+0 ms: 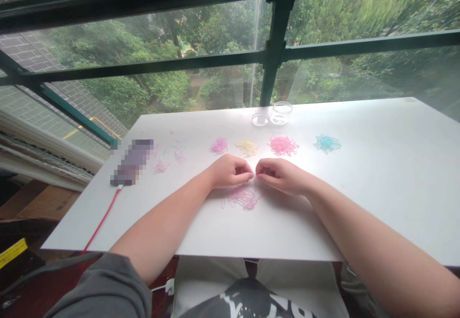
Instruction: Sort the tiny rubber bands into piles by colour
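Note:
My left hand [233,171] and my right hand [278,174] almost meet over the middle of the white table, both with fingers and thumb pinched together. Anything between their fingertips is too small to make out. Just below them lies a loose pile of pink and lilac clips [244,197], thin loops that look like paper clips. Beyond the hands are sorted piles: purple clips [219,145], pale yellow clips [247,147], pink clips [283,145] and teal clips [327,143].
At the table's [388,174] far edge stand a clear round container [281,113] and a clear lid [259,120]. Small mixed clips [161,166] lie scattered on the left. Beside them a blurred-out phone [133,162] has a red cable [102,217] running over the near edge.

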Available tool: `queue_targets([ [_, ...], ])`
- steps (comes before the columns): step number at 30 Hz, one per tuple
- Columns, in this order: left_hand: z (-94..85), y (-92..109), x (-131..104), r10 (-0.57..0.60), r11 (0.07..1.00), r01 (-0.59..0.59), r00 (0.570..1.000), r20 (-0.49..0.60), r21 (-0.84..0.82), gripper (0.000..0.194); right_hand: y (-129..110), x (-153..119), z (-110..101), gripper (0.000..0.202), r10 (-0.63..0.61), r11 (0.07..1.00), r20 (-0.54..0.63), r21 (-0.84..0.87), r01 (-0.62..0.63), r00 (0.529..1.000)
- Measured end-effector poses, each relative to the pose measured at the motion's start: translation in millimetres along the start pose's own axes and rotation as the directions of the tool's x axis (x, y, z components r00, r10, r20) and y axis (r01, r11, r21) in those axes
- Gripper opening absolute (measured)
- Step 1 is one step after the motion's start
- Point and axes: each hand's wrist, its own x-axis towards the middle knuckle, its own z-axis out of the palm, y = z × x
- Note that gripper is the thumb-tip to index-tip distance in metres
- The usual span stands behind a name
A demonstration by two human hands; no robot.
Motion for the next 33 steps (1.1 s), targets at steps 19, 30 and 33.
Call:
queue_targets([
  [19, 1.0, -1.8, 0.6, 0.019, 1.000, -0.019, 0.999, 0.037, -0.003, 0.020, -0.5, -0.7, -1.0, 0.005, -0.004, 0.998, 0.024, -0.060, 0.005, 1.000],
  [30, -0.3, -3.2, 0.0, 0.033, 0.998, -0.031, 0.999, 0.025, -0.061, 0.017, -2.5, -1.4, -3.1, 0.007, -0.017, 0.998, 0.058, -0.066, 0.021, 0.998],
  [33, -2.3, -6.2, 0.4, 0.041, 0.996, -0.041, 0.999, -0.008, -0.074, 0.017, -1.1, -1.4, -3.3, 0.008, -0.043, 0.997, 0.069, -0.056, 0.047, 0.997],
])
